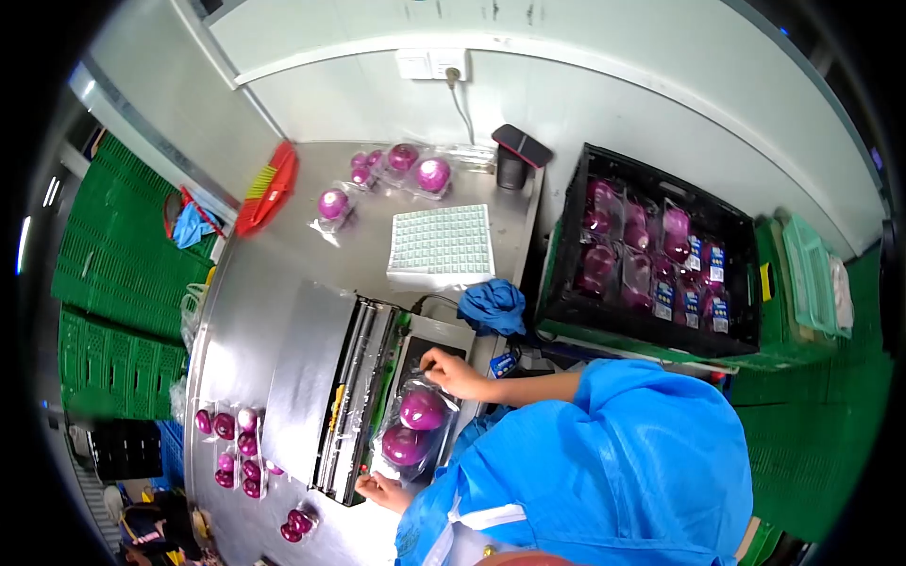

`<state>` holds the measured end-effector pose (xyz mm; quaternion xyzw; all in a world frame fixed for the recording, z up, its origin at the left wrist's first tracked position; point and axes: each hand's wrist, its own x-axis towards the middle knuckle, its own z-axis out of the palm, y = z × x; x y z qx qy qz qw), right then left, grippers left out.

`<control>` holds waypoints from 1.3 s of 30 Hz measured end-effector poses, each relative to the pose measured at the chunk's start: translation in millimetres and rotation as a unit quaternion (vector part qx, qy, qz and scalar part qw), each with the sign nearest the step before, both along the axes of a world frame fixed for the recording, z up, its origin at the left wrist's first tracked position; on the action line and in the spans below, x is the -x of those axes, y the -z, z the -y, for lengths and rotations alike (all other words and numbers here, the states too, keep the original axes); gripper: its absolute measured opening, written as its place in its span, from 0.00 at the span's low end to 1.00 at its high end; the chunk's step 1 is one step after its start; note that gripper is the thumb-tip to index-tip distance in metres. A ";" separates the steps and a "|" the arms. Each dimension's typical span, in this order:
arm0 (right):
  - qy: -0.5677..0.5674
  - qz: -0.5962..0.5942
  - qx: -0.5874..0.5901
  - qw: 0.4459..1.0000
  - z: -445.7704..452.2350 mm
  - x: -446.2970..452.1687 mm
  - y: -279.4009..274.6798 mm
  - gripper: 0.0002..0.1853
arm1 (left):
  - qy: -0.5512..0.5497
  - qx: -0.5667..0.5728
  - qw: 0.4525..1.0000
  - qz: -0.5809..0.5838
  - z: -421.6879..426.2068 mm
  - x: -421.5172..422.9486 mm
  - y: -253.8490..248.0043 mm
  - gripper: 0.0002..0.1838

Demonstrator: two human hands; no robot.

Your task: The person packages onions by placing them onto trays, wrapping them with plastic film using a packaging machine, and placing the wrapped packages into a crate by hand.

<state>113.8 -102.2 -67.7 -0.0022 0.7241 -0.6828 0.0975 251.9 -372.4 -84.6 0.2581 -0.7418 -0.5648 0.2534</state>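
Observation:
Two red onions (415, 426) lie side by side in clear plastic film (389, 443) on the film-wrapping machine (363, 377). At the far end of the pack, my right hand (455, 373) is closed, with its fingertips pinching the film. By the near end, my left hand (382, 491) has its fingers curled beside the machine's front corner. What the left fingers hold, if anything, is too small to make out. A flat metal plate (307, 377) adjoins the machine's rollers.
Wrapped onions lie on the metal table (236, 311) at the left and back. Nearby are a white tray (442, 241), a blue cloth (493, 307), a dark scanner-like device (514, 156) and a red dustpan (269, 189). A black crate (651, 335) on the right holds labelled onion packs.

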 end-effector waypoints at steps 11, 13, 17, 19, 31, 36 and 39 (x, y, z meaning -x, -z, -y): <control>0.192 -0.094 -0.230 0.949 -51.8 -68.8 53.0 0.09 | 0.153 0.428 0.868 0.199 -4.2 25.7 13.5 0.17; 0.186 -0.065 -0.197 0.960 -25.5 -70.1 84.0 0.09 | 0.225 0.453 0.849 0.148 -31.6 45.6 6.2 0.18; 0.200 0.124 0.257 0.937 20.4 -82.6 159.2 0.15 | 0.348 0.187 0.916 0.073 -32.0 59.8 25.0 0.23; 0.013 0.340 0.440 0.831 3.4 -100.6 101.8 0.15 | 0.348 0.042 0.934 0.063 -55.5 51.7 5.7 0.24; -0.213 0.116 0.262 0.934 -109.8 -146.8 -98.6 0.14 | 0.641 -0.528 0.557 -0.015 -210.9 33.9 -145.1 0.43; -0.115 -0.022 0.002 0.993 -222.2 -161.7 -133.5 0.15 | 0.651 -0.562 0.485 0.159 -306.7 14.1 -172.1 0.40; 0.065 -0.051 -0.244 0.966 -321.0 -163.7 -157.2 0.16 | 0.656 -0.556 0.451 0.238 -365.3 10.0 -172.3 0.38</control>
